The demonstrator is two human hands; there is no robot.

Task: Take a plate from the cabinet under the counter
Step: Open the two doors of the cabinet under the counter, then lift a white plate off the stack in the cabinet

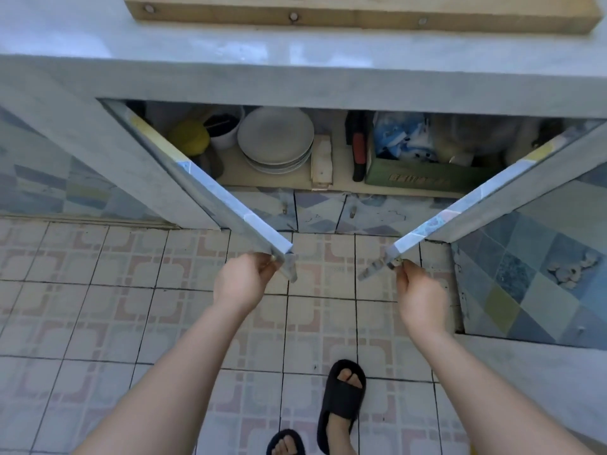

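Both cabinet doors stand swung out toward the person. The left hand (241, 284) pinches a small knob at the free edge of the left door (210, 195), fingers (267, 265) narrow around it. The right hand (418, 297) does the same on the right door (492, 188), fingers (404, 267) closed on its knob.

Inside the cabinet (230, 169), at about 12 o'clock from the hands, a stack of grey plates (276, 136) sits on the shelf, untouched. At 9 o'clock from the plates stand a white cup (225, 134) with a dark inside and a yellow round thing (190, 137). At 3 o'clock from the plates is a pale wooden block (322, 162), then a black and red tool (358, 149) and a green box (423, 178) holding blue-and-white bags (405, 136).

Above the opening runs the grey desk (230, 37), with a wooden board (328, 11) at 12 o'clock. Two feet in black slippers (341, 402) stand on the tiled floor (98, 307) at 6 o'clock.
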